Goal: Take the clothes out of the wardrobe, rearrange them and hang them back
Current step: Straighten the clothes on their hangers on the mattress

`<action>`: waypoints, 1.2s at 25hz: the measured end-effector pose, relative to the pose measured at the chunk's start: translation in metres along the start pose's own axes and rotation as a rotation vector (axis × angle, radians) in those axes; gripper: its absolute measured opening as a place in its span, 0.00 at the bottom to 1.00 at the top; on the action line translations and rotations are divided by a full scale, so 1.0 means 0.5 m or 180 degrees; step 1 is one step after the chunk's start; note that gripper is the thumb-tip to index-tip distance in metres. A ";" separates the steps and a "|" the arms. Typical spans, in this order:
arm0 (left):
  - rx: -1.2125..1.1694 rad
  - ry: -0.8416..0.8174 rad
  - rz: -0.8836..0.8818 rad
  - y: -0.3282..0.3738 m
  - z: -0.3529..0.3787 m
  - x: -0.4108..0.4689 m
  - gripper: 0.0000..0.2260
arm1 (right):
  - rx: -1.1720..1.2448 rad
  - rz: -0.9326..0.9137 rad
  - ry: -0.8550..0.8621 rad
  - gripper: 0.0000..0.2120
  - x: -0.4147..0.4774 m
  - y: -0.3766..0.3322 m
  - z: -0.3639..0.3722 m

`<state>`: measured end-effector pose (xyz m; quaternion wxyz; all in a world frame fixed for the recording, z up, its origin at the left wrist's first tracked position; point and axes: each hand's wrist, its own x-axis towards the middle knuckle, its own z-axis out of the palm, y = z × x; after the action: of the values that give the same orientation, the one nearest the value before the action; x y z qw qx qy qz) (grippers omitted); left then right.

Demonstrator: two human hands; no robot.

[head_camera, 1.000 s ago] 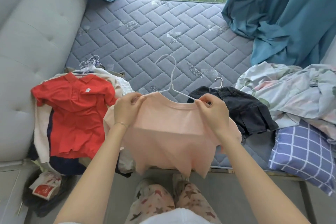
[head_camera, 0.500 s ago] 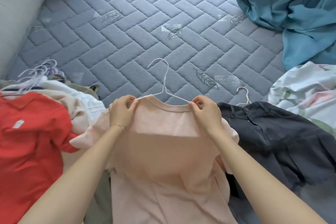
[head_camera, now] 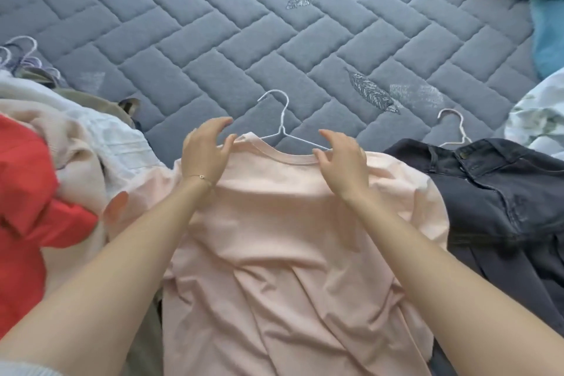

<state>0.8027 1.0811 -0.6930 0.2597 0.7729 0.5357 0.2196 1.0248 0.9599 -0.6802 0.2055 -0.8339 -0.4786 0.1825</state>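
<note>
Head view | pink shirt (head_camera: 290,223) lies flat on the mattress (head_camera: 244,40), on its hanger (head_camera: 282,128) | hook points away, midway between the hands | left hand (head_camera: 204,156) and right hand (head_camera: 345,162) at the collar ends, fingers loosely spread, pinching nothing | both equally near

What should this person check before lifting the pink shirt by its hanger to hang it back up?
1. White hanger sits in the pink shirt: the hook pokes out of the collar. Ok.
2. Shoulders seated on the hanger's arms: hidden under the fabric. Cannot tell.
3. Shirt smooth: the lower half is creased. Not ok.
4. Hands free to take a grip: left hand and right hand are at the collar with relaxed fingers, holding nothing. Ok.
5. Hook apart from the dark garment and the second hanger: bare mattress shows between them. Ok.
</note>
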 end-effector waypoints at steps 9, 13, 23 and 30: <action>0.0677 0.0024 0.0003 0.204 -0.369 -0.136 0.23 | 0.0316 -0.0435 -0.0090 0.30 -0.153 -0.276 -0.289; 0.0759 0.0166 -0.0159 0.307 -0.567 -0.276 0.24 | 0.0621 -0.0604 -0.0066 0.30 -0.290 -0.415 -0.444; 0.0698 0.0861 -0.0546 0.291 -0.902 -0.555 0.25 | 0.0467 -0.1385 -0.0532 0.29 -0.567 -0.705 -0.519; 0.0536 0.0743 -0.0488 0.111 -1.065 -0.577 0.25 | 0.0547 -0.1421 -0.0346 0.30 -0.642 -0.921 -0.389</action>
<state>0.4183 0.8817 -0.2663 0.1459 0.7179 0.6362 0.2418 0.6370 0.8575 -0.2422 0.2849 -0.6759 -0.6441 0.2172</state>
